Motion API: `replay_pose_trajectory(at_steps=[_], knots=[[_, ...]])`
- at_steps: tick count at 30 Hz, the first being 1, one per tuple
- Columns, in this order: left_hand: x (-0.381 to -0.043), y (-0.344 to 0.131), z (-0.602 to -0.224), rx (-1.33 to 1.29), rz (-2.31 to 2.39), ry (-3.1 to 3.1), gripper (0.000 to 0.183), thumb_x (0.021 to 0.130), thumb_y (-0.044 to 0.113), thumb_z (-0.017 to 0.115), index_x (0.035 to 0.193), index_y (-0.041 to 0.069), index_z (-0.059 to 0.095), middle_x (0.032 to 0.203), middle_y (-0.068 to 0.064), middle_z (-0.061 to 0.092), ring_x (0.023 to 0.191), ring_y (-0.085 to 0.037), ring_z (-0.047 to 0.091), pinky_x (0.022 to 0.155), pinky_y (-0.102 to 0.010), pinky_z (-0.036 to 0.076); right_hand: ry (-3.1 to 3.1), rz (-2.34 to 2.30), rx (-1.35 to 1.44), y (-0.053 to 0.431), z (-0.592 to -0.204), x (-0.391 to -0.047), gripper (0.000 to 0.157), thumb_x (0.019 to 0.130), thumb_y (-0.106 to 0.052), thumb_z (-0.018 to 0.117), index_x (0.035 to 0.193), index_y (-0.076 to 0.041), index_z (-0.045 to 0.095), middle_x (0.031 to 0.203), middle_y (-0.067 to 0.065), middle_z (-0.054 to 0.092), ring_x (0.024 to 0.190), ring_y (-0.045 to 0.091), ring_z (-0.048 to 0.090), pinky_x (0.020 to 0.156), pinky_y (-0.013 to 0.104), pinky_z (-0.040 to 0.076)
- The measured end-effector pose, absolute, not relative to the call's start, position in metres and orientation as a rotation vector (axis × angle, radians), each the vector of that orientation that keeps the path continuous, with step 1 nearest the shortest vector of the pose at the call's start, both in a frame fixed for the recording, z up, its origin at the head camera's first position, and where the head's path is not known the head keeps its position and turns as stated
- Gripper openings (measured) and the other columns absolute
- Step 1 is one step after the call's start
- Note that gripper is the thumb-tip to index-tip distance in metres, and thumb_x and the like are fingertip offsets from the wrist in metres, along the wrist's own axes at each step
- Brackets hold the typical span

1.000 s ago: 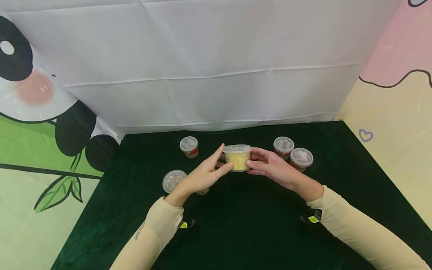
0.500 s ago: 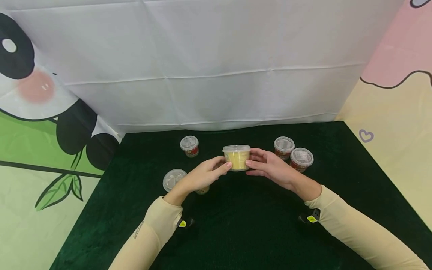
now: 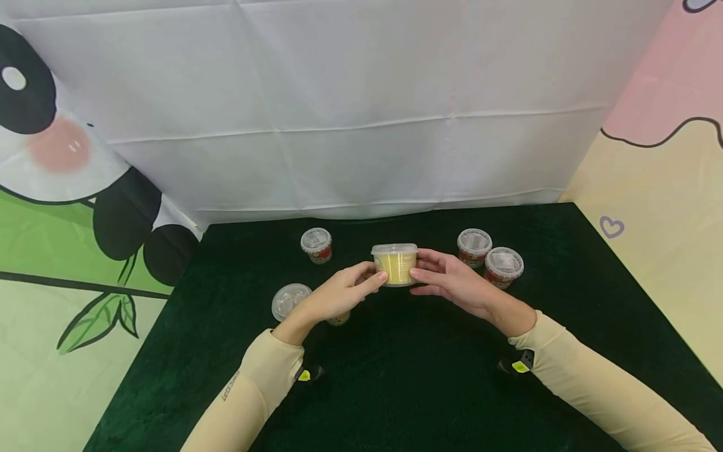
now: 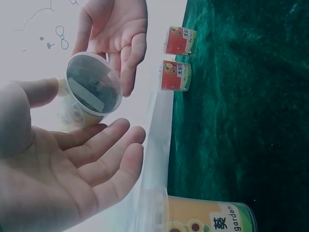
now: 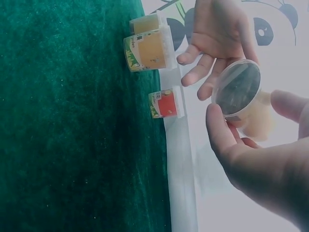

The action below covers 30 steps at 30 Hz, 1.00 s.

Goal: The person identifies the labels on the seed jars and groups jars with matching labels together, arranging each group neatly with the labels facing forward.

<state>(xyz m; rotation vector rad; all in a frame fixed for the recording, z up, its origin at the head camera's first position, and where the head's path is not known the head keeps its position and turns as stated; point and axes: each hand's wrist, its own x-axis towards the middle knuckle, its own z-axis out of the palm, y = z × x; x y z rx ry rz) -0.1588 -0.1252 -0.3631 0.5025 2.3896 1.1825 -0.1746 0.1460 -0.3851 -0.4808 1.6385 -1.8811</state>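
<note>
A plastic tub [image 3: 396, 266] with yellow contents and a clear lid is held up between both hands, above the dark green cloth. My left hand [image 3: 341, 292] pinches its left side, the thumb across the front lower edge and the fingers partly hidden behind. On the right side, my right hand [image 3: 452, 281] grips it between thumb and fingers. Both wrist views show a round dark face of the tub [image 4: 94, 83], which carries a pale strip. In the right wrist view, the thumb and fingers of my right hand [image 5: 256, 154] lie around the tub.
Two red-labelled tubs [image 3: 504, 266] stand side by side at the right on the green cloth [image 3: 407, 389]. Another red tub [image 3: 316, 245] sits at the back left. An orange tub [image 5: 147, 50] stands near my left forearm, another partly hidden beside it. White fabric [image 3: 361, 125] hangs behind.
My left index finger has come down from beside the tub's lid to lower on its side. The tub has shifted very slightly left; the other tubs stand where they were.
</note>
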Motion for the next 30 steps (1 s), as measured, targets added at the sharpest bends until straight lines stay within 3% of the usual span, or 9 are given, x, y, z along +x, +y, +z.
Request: replay_pose_trajectory(at_steps=[16, 23, 30], knots=[[-0.1568, -0.1203, -0.3638, 0.571, 1.164, 2.393, 0.064, 0.1, 0.058, 0.053, 0.147, 0.015, 0.045, 0.131, -0.006, 0.059, 0.116, -0.023, 0.06, 0.098, -0.045, 0.05, 1.654, -1.835, -0.582, 0.1456, -0.392, -0.1756, 0.066, 0.104, -0.02, 0.057, 0.159, -0.005, 0.022, 0.153, 0.02, 0.039, 0.134, 0.033, 0.048, 0.108, 0.043, 0.045], [-0.1552, -0.1211, -0.3644, 0.579, 1.153, 2.444, 0.065, 0.099, 0.06, 0.054, 0.145, 0.015, 0.049, 0.126, -0.001, 0.062, 0.11, -0.016, 0.062, 0.094, -0.042, 0.052, 1.685, -1.826, -0.533, 0.1479, -0.3928, -0.1769, 0.07, 0.103, -0.02, 0.059, 0.159, -0.006, 0.02, 0.152, 0.019, 0.043, 0.128, 0.031, 0.053, 0.103, 0.041, 0.049], [-0.1567, -0.125, -0.3622, 0.682, 1.224, 2.399, 0.06, 0.106, 0.046, 0.051, 0.152, 0.009, 0.04, 0.131, -0.006, 0.062, 0.118, -0.019, 0.06, 0.102, -0.045, 0.048, 1.668, -1.843, -0.537, 0.1505, -0.3941, -0.1808, 0.064, 0.104, -0.02, 0.058, 0.156, -0.004, 0.025, 0.147, 0.02, 0.043, 0.125, 0.032, 0.053, 0.101, 0.04, 0.05]])
